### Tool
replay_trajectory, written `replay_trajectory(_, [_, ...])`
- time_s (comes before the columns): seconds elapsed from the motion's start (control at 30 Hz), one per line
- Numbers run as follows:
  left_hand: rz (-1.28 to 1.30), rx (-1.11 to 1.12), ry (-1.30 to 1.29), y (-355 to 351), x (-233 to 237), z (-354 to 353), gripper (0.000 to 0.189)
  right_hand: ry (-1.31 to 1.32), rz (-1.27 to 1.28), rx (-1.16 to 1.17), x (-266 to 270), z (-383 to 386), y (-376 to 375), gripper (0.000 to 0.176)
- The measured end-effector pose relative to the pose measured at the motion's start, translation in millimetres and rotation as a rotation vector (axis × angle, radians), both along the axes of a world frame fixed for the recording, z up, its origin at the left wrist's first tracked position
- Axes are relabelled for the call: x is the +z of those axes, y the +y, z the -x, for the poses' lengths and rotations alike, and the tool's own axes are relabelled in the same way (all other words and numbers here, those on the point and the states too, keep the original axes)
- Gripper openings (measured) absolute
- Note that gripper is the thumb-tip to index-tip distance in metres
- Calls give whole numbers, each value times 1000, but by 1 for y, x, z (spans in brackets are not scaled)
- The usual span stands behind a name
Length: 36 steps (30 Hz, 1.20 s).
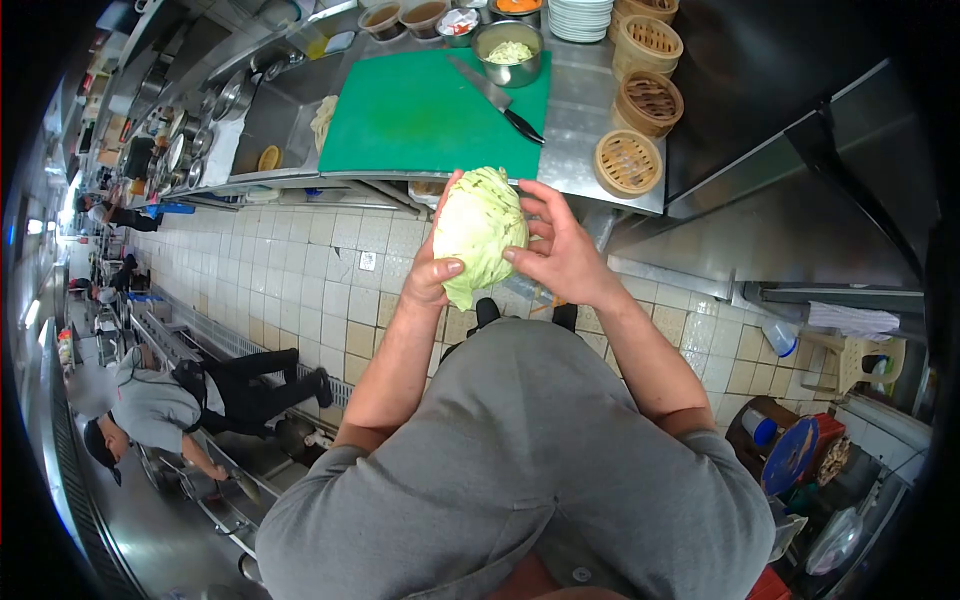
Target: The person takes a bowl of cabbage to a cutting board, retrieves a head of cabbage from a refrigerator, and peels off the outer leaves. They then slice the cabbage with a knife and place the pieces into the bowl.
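A pale green cabbage (478, 235) is held up between my two hands, in front of the counter's near edge. My left hand (434, 270) grips its left side, with the thumb across the front. My right hand (560, 245) is at the cabbage's right side, its thumb tip touching the leaves and its fingers curved behind and spread. Beyond the cabbage, a green cutting board (420, 115) lies on the counter. A knife (500, 102) with a black handle rests on the board, beside a metal pot (508, 55) holding cut pale leaves.
Bamboo steamers (628, 163) stand along the counter's right side, near stacked white plates (580, 18). Containers of brown liquid (424, 17) sit at the back. A sink (283, 120) lies left of the board. A person (165, 400) works at the lower left.
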<state>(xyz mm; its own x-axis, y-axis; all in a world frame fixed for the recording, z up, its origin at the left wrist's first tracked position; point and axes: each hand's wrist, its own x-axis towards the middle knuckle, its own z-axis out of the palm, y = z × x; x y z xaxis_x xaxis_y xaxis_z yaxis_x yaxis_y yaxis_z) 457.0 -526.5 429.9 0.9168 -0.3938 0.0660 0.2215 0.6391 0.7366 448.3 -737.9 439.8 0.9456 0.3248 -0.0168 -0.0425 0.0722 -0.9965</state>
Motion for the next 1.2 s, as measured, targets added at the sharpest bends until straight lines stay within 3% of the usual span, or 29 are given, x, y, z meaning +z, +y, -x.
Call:
replay_trajectory(0.13, [-25,-11,0,5,0,0,132,33,90,-108,-8,-5,-3,80])
replay_trajectory(0.23, [-110,0,-45,5,-1,1,132,69,-12,-31,-15,-7,-5,80])
replay_trajectory(0.47, [-247,-4,-108,4,-14,0,130,35,27,13,4,-1,-3,80])
replay_trajectory(0.57, [-254,-5,-118,4,-13,-1,128,13,74,4,-7,-2,-2,81])
replay_trajectory(0.63, [-352,14,-164,0,-10,-2,133,-138,198,-50,-19,-2,4,82])
replay_trajectory(0.87, [-430,2,-206,2,-18,-7,131,13,236,-155,-22,-4,6,79])
replay_trajectory(0.93, [-424,28,-204,4,-21,-8,132,-90,353,-57,-22,-4,5,79])
replay_trajectory(1.03, [-466,49,-259,10,-36,-10,132,-118,256,60,-31,-9,-4,80])
replay_trajectory(1.2, [-409,1,-126,9,-47,-2,131,-93,357,56,-36,-12,0,83])
